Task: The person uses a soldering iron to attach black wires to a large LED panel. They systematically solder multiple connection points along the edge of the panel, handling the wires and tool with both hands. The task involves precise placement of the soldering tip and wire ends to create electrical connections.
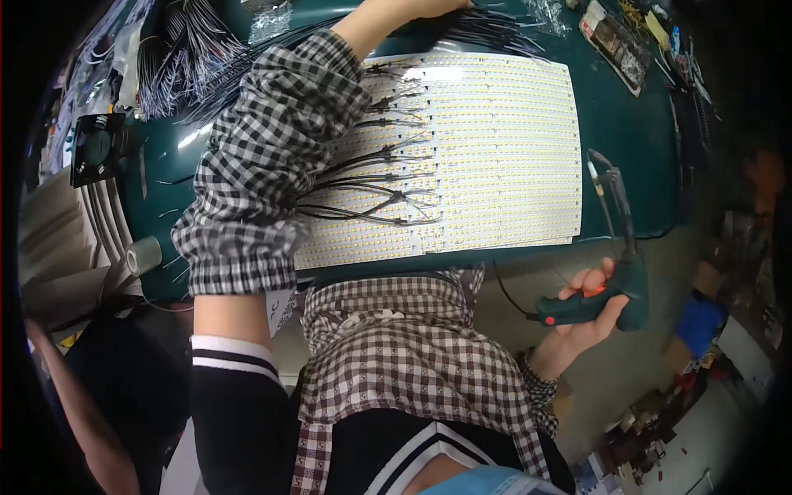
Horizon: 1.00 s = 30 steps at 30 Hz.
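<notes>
My right hand (587, 305) is wrapped round the dark green handle of a soldering gun (631, 289), with a finger at its orange-red trigger. The gun's metal tip and thin feed tube point up, beside the right edge of a white LED strip panel (507, 157). My left arm reaches across the panel. At the top edge of the picture my left hand (425, 8) is by a bundle of black wires (495, 33); its fingers are cut off or hidden. Several short black wire leads (371, 177) lie over the left half of the panel, ending near its middle.
A green table (635, 198) carries the panel. Bundled wires (194, 62) lie at the far left, near a small black fan (99, 150) and a tape roll (144, 256). A dark flat packet (615, 45) rests far right. Another person's arm (82, 412) shows lower left.
</notes>
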Each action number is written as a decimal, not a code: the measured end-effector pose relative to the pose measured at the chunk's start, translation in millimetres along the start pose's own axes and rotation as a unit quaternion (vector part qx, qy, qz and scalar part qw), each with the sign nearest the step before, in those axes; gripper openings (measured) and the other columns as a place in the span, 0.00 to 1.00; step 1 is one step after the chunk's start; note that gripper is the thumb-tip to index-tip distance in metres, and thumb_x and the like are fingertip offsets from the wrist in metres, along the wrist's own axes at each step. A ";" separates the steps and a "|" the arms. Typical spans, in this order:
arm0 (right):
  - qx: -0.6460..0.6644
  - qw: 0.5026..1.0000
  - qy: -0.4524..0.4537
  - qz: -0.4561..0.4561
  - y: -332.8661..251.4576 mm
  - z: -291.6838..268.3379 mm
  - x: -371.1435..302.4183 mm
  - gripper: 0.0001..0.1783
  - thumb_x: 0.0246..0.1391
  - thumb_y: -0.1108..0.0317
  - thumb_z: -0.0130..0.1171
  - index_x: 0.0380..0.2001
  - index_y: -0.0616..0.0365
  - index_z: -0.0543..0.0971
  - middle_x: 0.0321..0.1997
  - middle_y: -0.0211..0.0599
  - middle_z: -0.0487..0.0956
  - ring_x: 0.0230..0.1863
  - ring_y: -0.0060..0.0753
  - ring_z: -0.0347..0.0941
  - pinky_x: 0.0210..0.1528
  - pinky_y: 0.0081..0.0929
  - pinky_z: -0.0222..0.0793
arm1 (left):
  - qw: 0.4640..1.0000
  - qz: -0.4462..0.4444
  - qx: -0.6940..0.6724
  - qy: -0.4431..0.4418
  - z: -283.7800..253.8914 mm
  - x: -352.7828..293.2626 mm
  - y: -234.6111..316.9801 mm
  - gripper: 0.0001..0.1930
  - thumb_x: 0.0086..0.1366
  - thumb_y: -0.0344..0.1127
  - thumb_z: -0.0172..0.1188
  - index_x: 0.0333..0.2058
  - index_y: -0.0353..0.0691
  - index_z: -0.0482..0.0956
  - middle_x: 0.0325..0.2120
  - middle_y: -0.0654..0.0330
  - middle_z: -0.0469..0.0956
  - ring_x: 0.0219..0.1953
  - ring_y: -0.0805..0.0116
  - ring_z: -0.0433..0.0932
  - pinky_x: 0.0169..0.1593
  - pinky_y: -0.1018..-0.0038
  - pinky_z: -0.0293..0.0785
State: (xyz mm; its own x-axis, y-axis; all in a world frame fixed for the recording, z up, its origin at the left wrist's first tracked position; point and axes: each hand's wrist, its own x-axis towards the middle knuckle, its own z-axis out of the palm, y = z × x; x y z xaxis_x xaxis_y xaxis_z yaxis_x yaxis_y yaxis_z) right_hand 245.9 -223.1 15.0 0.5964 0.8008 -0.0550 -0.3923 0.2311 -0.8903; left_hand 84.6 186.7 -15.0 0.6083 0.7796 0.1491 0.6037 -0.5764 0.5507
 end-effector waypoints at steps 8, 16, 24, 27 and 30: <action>-0.025 0.996 0.085 -0.032 -7.7 -2.6 -24.3 0.33 0.61 0.46 0.44 0.50 0.71 0.65 0.30 0.38 0.74 0.33 0.31 0.72 0.22 0.20 0.76 | 0.991 0.094 -0.029 0.085 -8.6 -8.4 20.9 0.09 0.56 0.35 0.58 0.29 0.34 0.76 0.30 0.46 0.77 0.37 0.48 0.76 0.42 0.61 0.71; -0.017 0.997 0.071 -0.038 -6.1 -8.0 -28.2 0.32 0.61 0.48 0.45 0.50 0.71 0.65 0.30 0.39 0.75 0.32 0.32 0.74 0.21 0.22 0.77 | 0.991 0.090 0.074 0.072 -2.8 -4.9 6.8 0.11 0.59 0.42 0.57 0.33 0.40 0.77 0.32 0.53 0.78 0.37 0.53 0.77 0.40 0.63 0.72; -0.004 0.997 0.061 -0.049 -5.4 -9.0 -26.0 0.31 0.62 0.49 0.44 0.50 0.72 0.65 0.31 0.39 0.75 0.33 0.32 0.74 0.21 0.21 0.77 | 0.966 0.141 0.111 0.184 -70.7 -26.8 45.1 0.11 0.57 0.36 0.58 0.36 0.38 0.76 0.35 0.48 0.76 0.38 0.51 0.76 0.41 0.60 0.71; 0.003 0.994 0.098 -0.049 -3.6 -18.7 -34.9 0.31 0.62 0.49 0.44 0.51 0.72 0.65 0.31 0.39 0.75 0.34 0.32 0.74 0.21 0.22 0.78 | 0.934 0.222 0.157 0.230 -76.9 -68.9 93.2 0.05 0.59 0.33 0.57 0.31 0.40 0.76 0.28 0.57 0.75 0.33 0.56 0.76 0.33 0.65 0.72; 0.007 0.996 0.084 -0.028 1.1 -18.3 -28.2 0.32 0.62 0.49 0.43 0.52 0.72 0.64 0.32 0.40 0.75 0.35 0.32 0.74 0.22 0.22 0.78 | 0.975 0.181 0.107 0.075 -60.6 -151.9 124.3 0.06 0.53 0.27 0.57 0.32 0.41 0.75 0.27 0.57 0.72 0.32 0.57 0.75 0.30 0.65 0.70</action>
State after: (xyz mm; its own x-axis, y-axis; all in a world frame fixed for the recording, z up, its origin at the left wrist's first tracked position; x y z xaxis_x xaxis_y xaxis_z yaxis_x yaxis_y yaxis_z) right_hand 241.4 -255.5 7.3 0.7263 0.6826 -0.0811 -0.3637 0.2814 -0.8880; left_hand 36.1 11.5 80.7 0.7285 0.5342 0.4288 0.4675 -0.8453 0.2587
